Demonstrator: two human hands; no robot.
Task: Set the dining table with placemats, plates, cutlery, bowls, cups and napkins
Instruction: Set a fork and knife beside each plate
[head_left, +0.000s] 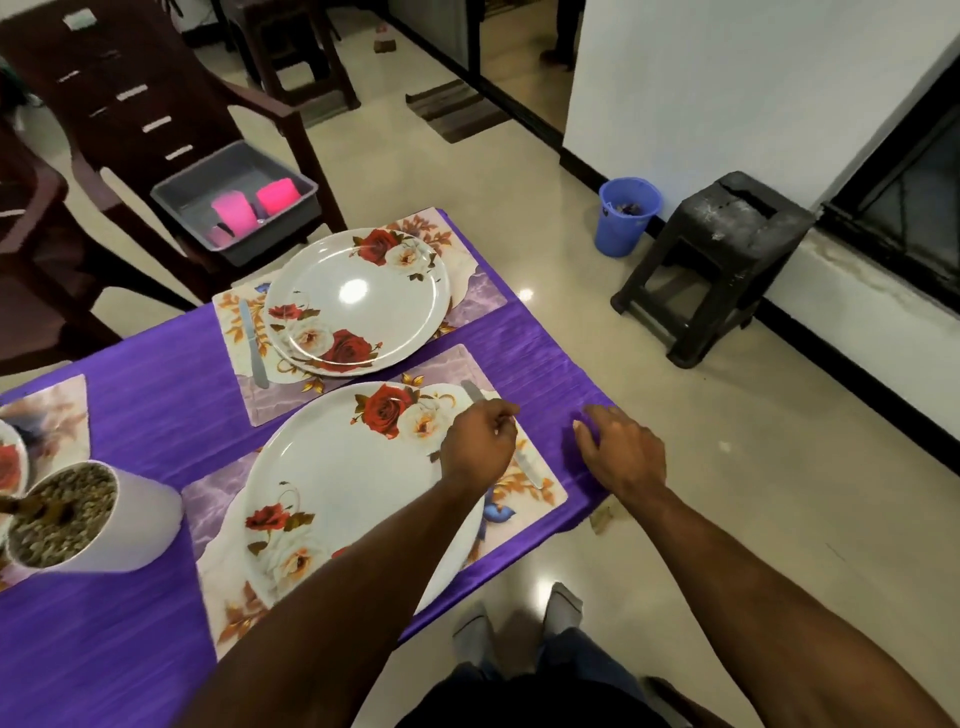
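Observation:
Two floral placemats lie on the purple tablecloth (156, 405). The far placemat (483, 291) carries a rose-patterned plate (358, 301) with a table knife (253, 343) at its left. On the near placemat (540, 499) sits a second rose plate (353, 478). My left hand (480, 441) reaches across that plate and pinches a knife (530, 467) lying along the plate's right side; its tip (471, 389) shows beyond my fingers. My right hand (621, 452) rests with relaxed fingers on the cloth at the table's right edge, holding nothing.
A grey tub (291, 179) with pink cups (234, 210) sits on a dark chair (130, 93) beyond the table. A white pot of pebbles (88, 519) stands at the left beside another placemat (47, 410). A blue bin (626, 215) and black stool (711, 260) stand on the floor right.

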